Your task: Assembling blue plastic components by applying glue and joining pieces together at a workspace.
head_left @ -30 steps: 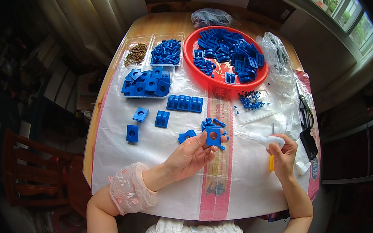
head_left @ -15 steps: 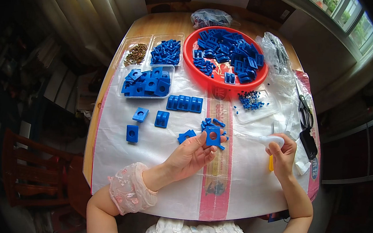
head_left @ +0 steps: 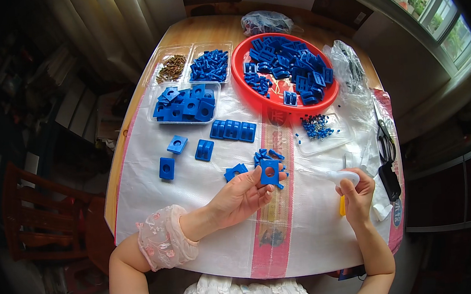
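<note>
My left hand [head_left: 241,196] is closed on a blue plastic plate [head_left: 271,178], pinched between thumb and fingers, its round hole facing up. Just behind it lie small blue parts [head_left: 268,156] in a loose pile, and another blue plate [head_left: 235,171] sits beside my fingertips. A small white squeeze bottle [head_left: 346,178] is gripped in my right hand [head_left: 358,196], its narrow translucent tip pointing left toward the plate but apart from it. Beneath that hand a yellow object [head_left: 342,206] shows in part.
Farther back stand a red basin [head_left: 236,78] of blue parts, a tub of holed plates [head_left: 187,106], and trays of blue pieces [head_left: 210,66] and brass screws [head_left: 172,68]. Assembled blue blocks [head_left: 233,131] form a row. Tiny parts [head_left: 317,127] rest on a lid; black-handled scissors [head_left: 385,140] lie right.
</note>
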{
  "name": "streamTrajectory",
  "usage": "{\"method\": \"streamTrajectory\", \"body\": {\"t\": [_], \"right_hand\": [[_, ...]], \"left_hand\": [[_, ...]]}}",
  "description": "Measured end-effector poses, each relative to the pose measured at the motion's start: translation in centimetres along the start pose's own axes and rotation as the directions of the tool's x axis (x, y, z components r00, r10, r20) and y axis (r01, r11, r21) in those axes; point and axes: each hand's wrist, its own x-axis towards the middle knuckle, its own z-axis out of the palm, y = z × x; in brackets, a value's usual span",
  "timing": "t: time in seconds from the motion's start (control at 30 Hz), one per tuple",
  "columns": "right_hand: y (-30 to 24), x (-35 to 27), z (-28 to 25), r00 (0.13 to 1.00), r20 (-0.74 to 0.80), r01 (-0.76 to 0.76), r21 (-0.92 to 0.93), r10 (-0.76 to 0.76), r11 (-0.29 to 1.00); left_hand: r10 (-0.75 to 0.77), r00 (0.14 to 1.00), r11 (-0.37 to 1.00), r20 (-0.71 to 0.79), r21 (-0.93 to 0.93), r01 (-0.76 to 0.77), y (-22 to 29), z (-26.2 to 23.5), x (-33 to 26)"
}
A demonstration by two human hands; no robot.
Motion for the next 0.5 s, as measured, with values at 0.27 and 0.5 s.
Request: {"method": "streamTrajectory", "body": {"t": [0.27, 0.5], "right_hand": [[0.03, -0.05, -0.04, 1.0, 0.012, -0.003, -0.012, 0.003, 1.0], [0.03, -0.05, -0.1, 1.0, 0.002, -0.008, -0.019, 0.008, 1.0]], "left_hand": [[0.004, 1.0, 1.0, 0.005, -0.009, -0.004, -0.04, -0.09, 0.01], [0.005, 1.0, 1.0, 0.015, -0.021, -0.005, -0.07, -0.22, 0.07]]}}
